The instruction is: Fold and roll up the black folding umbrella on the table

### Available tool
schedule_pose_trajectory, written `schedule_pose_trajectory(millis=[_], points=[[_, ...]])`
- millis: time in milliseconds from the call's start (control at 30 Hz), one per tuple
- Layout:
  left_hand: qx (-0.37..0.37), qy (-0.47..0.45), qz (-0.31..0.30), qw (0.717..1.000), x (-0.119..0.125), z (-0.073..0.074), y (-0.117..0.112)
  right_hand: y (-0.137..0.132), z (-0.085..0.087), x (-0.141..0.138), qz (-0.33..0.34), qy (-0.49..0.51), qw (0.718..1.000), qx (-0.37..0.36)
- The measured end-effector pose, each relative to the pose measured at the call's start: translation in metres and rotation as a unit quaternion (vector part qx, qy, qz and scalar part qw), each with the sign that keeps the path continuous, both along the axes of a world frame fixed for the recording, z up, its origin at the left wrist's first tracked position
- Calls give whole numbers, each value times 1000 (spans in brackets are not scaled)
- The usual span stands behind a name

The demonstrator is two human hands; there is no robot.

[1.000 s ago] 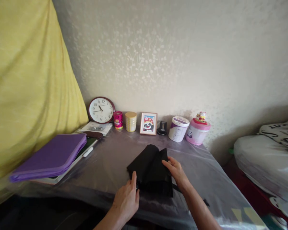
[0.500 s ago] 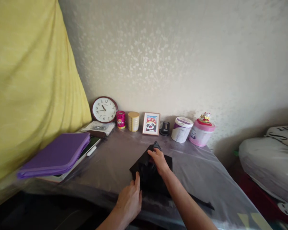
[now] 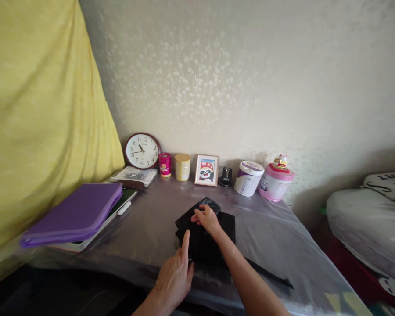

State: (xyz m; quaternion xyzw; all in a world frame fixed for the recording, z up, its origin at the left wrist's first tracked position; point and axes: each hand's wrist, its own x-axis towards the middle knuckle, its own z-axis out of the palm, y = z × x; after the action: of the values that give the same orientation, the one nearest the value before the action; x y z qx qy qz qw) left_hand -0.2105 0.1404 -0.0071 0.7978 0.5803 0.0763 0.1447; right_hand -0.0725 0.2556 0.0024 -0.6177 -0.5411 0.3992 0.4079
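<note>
A black folded cloth [image 3: 224,228] lies in the middle of the plastic-covered table [image 3: 276,237]. My right hand [image 3: 205,218] rests on its far left part, fingers curled over a fold of the fabric. My left hand [image 3: 176,274] is at the cloth's near left edge, forefinger stretched out and touching it, the other fingers bent. A thin black strap [image 3: 270,276] trails from the cloth toward the right front of the table.
A purple zip folder [image 3: 74,215] lies on books at the left. Along the wall stand a clock [image 3: 141,150], two small tins [image 3: 173,166], a panda picture [image 3: 206,170], a white tub [image 3: 248,177] and a pink jar [image 3: 275,182]. Yellow curtain left, bedding [image 3: 365,219] right.
My right hand reached from the cloth's right side to its far edge, then drew the fabric leftward and down onto the pile. My left hand stayed at the near edge.
</note>
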Motion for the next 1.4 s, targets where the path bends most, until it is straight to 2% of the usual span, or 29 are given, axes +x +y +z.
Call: schedule_pose_trajectory(millis=[100,233,333,400,533,633,733,900,1067,1167,1300,1400], points=[[5,-3,-37,999,-2,1,2,-1,2,-4,17,-114,993,35],[1,21,-65,998,-3,3,4,-7,9,-9,41,-227,970,80],[4,20,-62,998,-3,4,5,-19,12,-9,81,-244,957,132],[5,14,-57,998,-3,4,4,-32,12,-7,115,-244,944,192],[10,9,-50,999,-3,2,4,-56,7,4,166,-262,898,312],[14,7,-47,999,-3,1,4,-58,2,14,190,-290,870,350],[3,3,-44,999,-3,1,3,-42,-4,25,179,-337,856,349],[-33,-4,-36,999,-2,5,5,-1,-11,42,153,-380,844,345],[-60,-12,-24,998,-3,9,6,35,-15,57,145,-384,857,311],[-62,-17,-23,998,-4,8,8,51,-15,65,128,-389,875,257],[-62,-24,-20,998,-5,5,9,58,-4,74,45,-418,890,178],[-55,-32,-21,998,-6,3,10,44,6,70,2,-421,878,228]])
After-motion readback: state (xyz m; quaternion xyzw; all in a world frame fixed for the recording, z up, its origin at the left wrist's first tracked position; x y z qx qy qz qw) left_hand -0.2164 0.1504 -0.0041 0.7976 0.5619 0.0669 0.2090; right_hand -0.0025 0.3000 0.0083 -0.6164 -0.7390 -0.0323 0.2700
